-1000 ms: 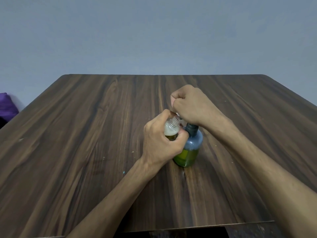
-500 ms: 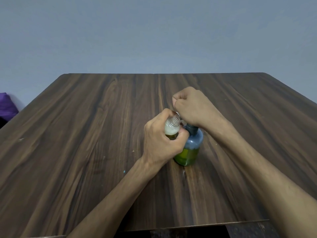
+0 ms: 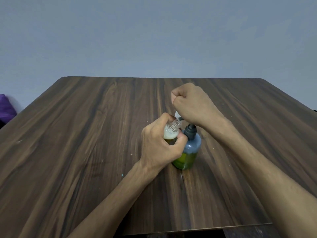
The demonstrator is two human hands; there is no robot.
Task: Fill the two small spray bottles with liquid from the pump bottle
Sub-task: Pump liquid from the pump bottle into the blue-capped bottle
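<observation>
Pump bottle (image 3: 187, 152) stands mid-frame on the table (image 3: 85, 152); left hand (image 3: 161, 148) grips a small spray bottle (image 3: 170, 133), right hand (image 3: 192, 103) fisted over the pump head

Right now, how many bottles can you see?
2. A small spray bottle held in the left hand, and the pump bottle standing on the table beside it. Another small one may be hidden.

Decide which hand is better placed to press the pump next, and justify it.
The right hand: it sits fisted over the pump bottle's head. The left hand is busy gripping the small spray bottle under the spout.
</observation>
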